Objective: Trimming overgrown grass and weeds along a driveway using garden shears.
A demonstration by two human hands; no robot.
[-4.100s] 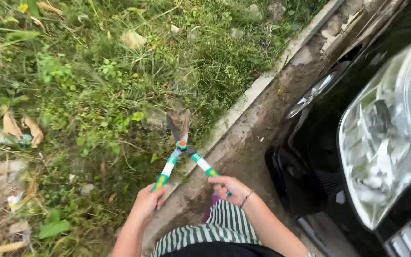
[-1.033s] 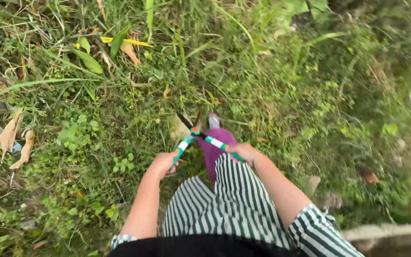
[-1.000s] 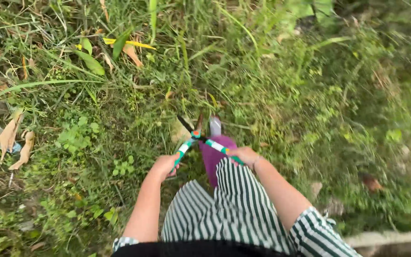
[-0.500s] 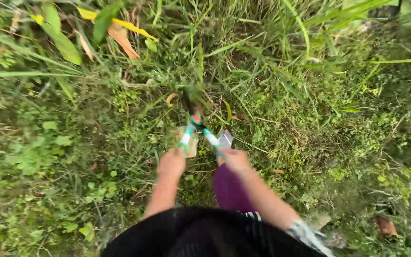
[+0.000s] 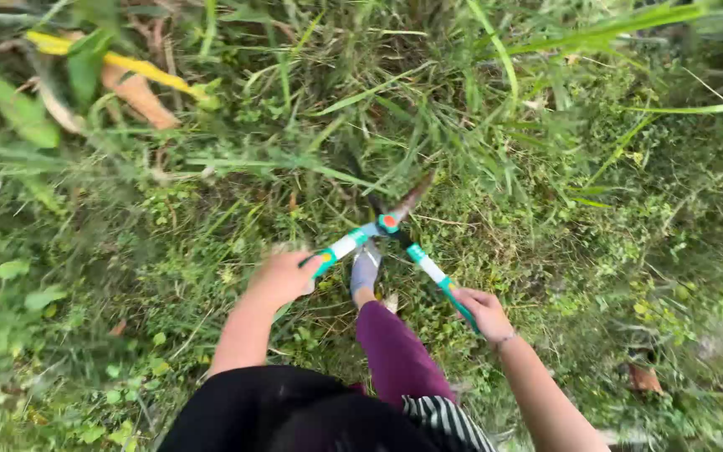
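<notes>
1. a person looks down at their own two bare hands working a pair of garden shears [image 5: 391,224] over thick green growth.
2. the left hand [image 5: 282,276] is wrapped around the end of the left handle, fingers curled shut on its green and white grip; the hand is slightly blurred.
3. the right hand [image 5: 480,308] is closed the same way on the end of the right handle, lower and further right, with a thin bracelet at the wrist.
4. the two hands sit well apart, so the handles spread wide into a v and meet at an orange pivot ahead of them; holding the far ends likely gives the most leverage.
5. the dark blades point up and away from the body into a clump of tall grass [image 5: 428,109]; they seem parted, though stems hide much of them.
6. the shears lie between the hands and in front of them, with the cutting end far from all fingers.
7. a purple trouser leg [image 5: 395,351] and a grey shoe [image 5: 365,269] stand just under the handles, between the hands.
8. dry brown and yellow leaves [image 5: 127,84] lie at upper left among low weeds.
</notes>
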